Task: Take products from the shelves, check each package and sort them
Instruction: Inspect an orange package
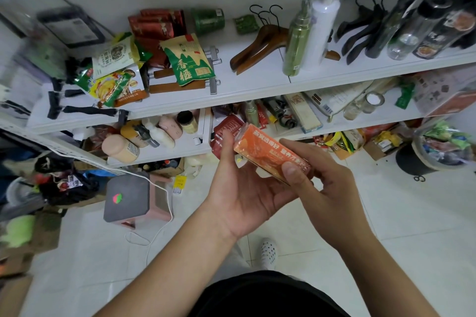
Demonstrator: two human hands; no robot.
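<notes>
An orange box with white print lies tilted between both hands, in front of the white shelves. My left hand cradles it from below, thumb up along its left end. Behind that thumb a dark red pouch shows; whether the left hand holds it I cannot tell. My right hand grips the box's near right end, thumb on top and fingers underneath.
The upper shelf carries snack bags, wooden hangers, black hangers, a green spray bottle and a white pump bottle. The lower shelf holds bottles, jars and boxes. On the tiled floor stand a pink stool, a black bin and piled clutter at left.
</notes>
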